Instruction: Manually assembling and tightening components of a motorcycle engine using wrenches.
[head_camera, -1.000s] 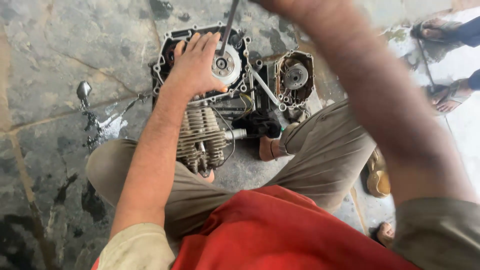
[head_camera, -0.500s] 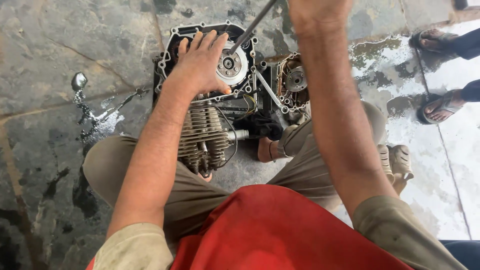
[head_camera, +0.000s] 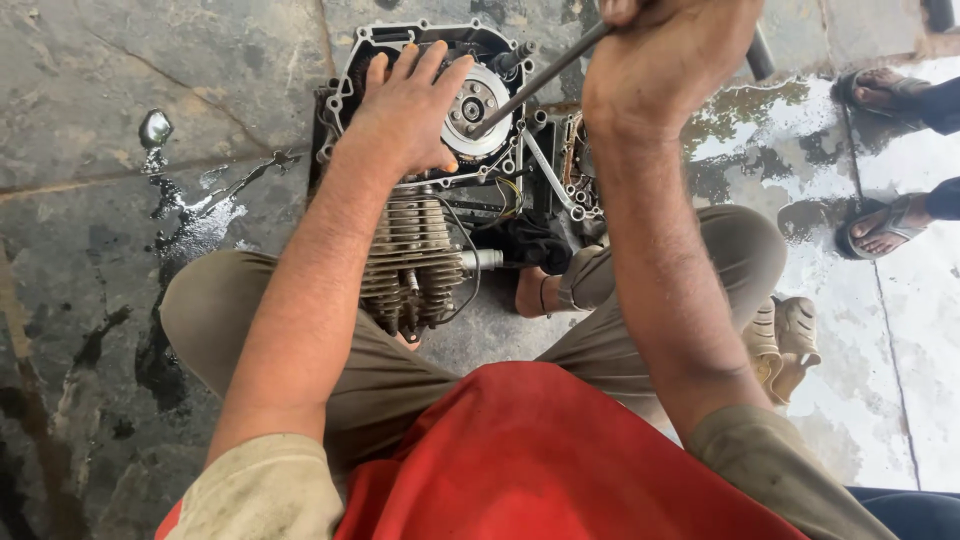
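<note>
a person in a red apron (head_camera: 540, 460) and olive trousers squats on a wet stone floor (head_camera: 120, 110), seen from above, with a small engine (head_camera: 430, 200) lying between the knees. nearest, at 6 o'clock of the engine, its finned cylinder (head_camera: 410, 265) points back toward the body, and a bare foot (head_camera: 535, 290) rests just beside it at 3 o'clock. farther out, the left hand (head_camera: 405, 110) lies flat with fingers spread across the open crankcase (head_camera: 350, 60), its thumb touching the rim of the round silver flywheel (head_camera: 478, 100) that sits at 3 o'clock of the palm. the right hand (head_camera: 665, 65) is raised at 2 o'clock of the engine, fist clamped around a long metal bar (head_camera: 545, 75) whose lower end meets the flywheel's centre; the bar slants up toward 2 o'clock and pokes out past the fist. a second open casing (head_camera: 575, 165) lies right of the flywheel, partly hidden by the forearm. an oily puddle (head_camera: 190, 220) spreads at 9 o'clock. far off at 3 o'clock, another person's sandalled feet (head_camera: 885, 225) stand on the pale wet floor.
</note>
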